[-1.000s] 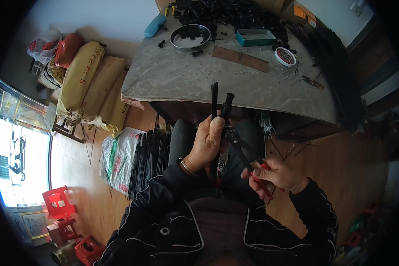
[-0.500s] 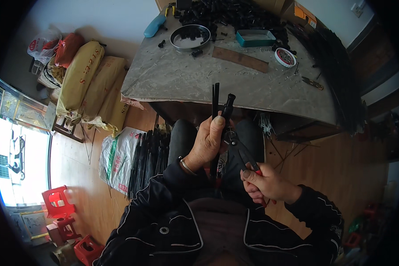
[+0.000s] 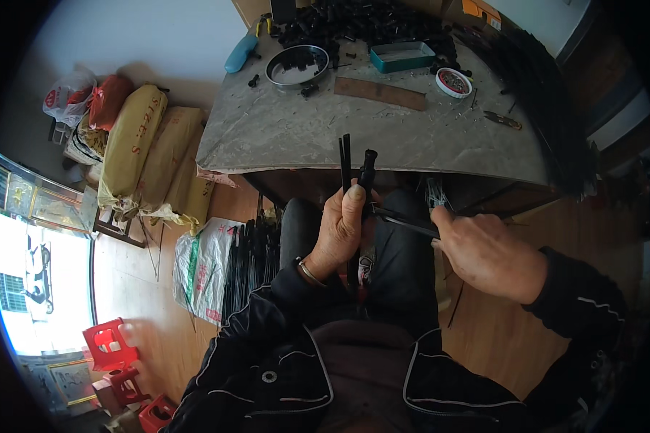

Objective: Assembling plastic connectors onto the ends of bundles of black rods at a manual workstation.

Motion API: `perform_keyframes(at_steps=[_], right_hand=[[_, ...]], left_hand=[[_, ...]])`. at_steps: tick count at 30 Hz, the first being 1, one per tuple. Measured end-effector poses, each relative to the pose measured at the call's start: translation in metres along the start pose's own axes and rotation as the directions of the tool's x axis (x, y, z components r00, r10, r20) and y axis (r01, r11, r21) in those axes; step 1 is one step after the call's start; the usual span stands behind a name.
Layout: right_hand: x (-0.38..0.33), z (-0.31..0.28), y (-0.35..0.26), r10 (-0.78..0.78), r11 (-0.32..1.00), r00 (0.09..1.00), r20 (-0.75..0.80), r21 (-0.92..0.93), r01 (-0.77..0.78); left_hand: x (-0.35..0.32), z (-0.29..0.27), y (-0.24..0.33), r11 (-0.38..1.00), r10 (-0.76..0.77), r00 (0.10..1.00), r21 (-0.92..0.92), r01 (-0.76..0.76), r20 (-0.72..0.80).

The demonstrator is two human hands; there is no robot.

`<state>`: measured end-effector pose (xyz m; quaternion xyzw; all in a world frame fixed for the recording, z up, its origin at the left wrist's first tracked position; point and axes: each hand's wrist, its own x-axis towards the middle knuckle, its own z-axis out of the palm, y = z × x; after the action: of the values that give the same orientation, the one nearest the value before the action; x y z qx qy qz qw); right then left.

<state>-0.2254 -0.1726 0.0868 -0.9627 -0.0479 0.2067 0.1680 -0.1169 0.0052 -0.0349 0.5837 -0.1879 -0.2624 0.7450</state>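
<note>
My left hand (image 3: 339, 227) is closed around two slim black rods (image 3: 344, 159) and a thicker black tubular piece (image 3: 368, 166) with a knobbed end, all pointing up in front of the table edge. Its thumb lies against the tubular piece. To the right, my right hand (image 3: 487, 252) grips a pair of long-handled pliers (image 3: 408, 222), seen back-of-hand up. The pliers reach leftward to the pieces just beside my left fingers. What the jaws touch is too small and dark to make out.
On the grey table (image 3: 267, 137) lie a round metal dish (image 3: 269, 73), a teal box (image 3: 404, 65), a brown flat bar (image 3: 379, 94), a white tin of small metal bits (image 3: 455, 92), a folding knife (image 3: 503, 120) and heaped black parts (image 3: 354, 22). Black rods (image 3: 249, 252) stand left of my legs.
My right hand has swung up and outward to the right, turning the pliers from steeply slanted to nearly level. My left hand keeps its hold; the view has shifted slightly.
</note>
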Motion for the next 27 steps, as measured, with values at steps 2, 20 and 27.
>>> perform_keyframes(at_steps=[2,20,27], right_hand=[[0.002,0.015,0.004,-0.044,0.99,0.995,-0.086,-0.134,0.032],[0.021,0.014,0.036,-0.175,0.983,0.701,-0.691,-0.157,0.091],[0.02,0.015,0.037,-0.221,0.968,0.671,-0.708,-0.241,0.064]], left_hand=[[0.002,-0.003,-0.001,1.0,0.017,0.999,0.009,-0.017,-0.03],[0.006,0.002,0.004,0.989,-0.089,0.995,-0.126,0.082,-0.053],[0.007,0.007,0.005,0.988,-0.105,0.99,-0.12,0.094,-0.09]])
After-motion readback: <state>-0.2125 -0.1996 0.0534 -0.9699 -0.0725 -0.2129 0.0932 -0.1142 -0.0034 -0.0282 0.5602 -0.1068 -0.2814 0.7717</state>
